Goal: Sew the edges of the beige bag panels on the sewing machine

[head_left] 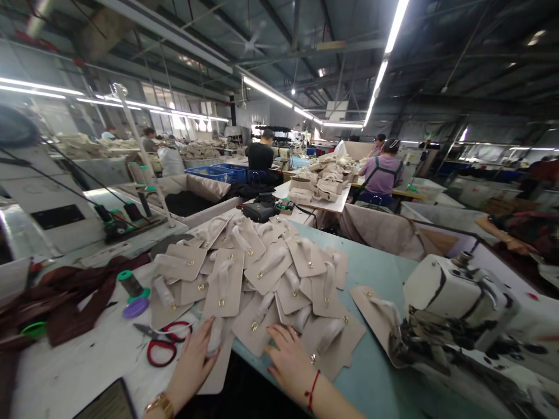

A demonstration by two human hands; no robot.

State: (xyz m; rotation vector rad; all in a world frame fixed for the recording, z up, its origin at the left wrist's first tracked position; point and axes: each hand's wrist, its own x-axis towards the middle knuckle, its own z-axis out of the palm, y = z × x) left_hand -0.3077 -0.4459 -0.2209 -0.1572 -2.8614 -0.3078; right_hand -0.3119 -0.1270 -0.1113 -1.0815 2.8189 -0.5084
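Note:
A large heap of beige flat panels (223, 291), each with a wrapped handle and a small gold metal fitting, covers the middle of the table. My left hand (197, 355) rests on the left side of one beige panel (220, 375) that overhangs the front edge. Its fingers stretch forward beside that panel's wrapped handle (215, 337), with the thumb apart. My right hand (286, 358) has its fingers spread over the near panels, touching the lower edge of one panel (253, 326). The undersides of both hands are hidden.
Red-handled scissors (162, 343), a green thread spool (131, 285), a purple disc (135, 308) and a phone (107, 401) lie to the left. On the right stands a sewing machine (463, 302) with another panel (378, 320) against it. Several people work further off.

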